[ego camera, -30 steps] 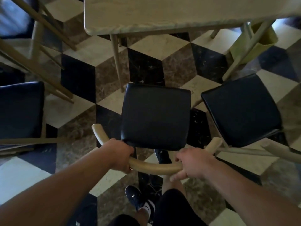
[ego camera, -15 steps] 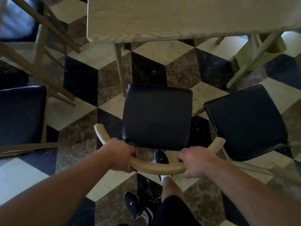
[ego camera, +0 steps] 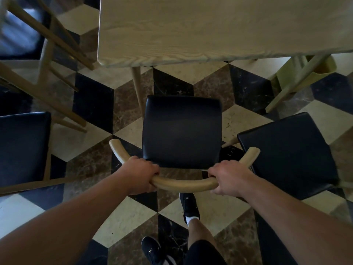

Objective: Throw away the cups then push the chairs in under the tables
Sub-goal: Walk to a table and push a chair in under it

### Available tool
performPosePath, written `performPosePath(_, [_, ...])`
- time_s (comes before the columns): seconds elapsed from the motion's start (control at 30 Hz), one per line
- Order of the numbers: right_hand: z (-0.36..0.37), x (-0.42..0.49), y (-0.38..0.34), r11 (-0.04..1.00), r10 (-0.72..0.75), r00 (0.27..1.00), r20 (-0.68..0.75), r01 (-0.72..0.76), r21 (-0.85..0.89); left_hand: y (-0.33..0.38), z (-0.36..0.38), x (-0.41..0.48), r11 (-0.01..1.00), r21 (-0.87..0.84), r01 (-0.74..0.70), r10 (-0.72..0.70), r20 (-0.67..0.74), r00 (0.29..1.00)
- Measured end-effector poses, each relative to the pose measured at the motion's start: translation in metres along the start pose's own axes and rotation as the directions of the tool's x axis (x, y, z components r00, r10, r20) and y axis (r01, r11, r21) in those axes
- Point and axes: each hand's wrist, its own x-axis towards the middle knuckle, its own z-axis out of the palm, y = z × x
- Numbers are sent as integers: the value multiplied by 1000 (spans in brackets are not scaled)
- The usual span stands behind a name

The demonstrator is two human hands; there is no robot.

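A chair with a black padded seat and a curved light-wood backrest stands right in front of me. My left hand grips the backrest's left part, and my right hand grips its right part. The seat's front edge sits just short of the near edge of the pale wooden table. A table leg comes down just left of the seat. No cups are in view.
A second black-seated chair stands close on the right, a third on the left. A yellow-green bin sits under the table's right end. More wooden chair legs cross the upper left. My feet are behind the chair.
The chair has moved forward toward the table with both hands still on its backrest. The table edge is now nearer the seat, and I have stepped forward.
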Motion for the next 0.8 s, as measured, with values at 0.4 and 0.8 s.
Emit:
performPosePath(0.4, [-65,38,41,998,22,996,-88,-27,-57,-28,-52,56,984,138,111,-99,-95,991])
performPosePath(0.8, [-109,82,82,996,12,977,-212,-30,-79,-53,-100,97,981,135,141,-115,-180,977])
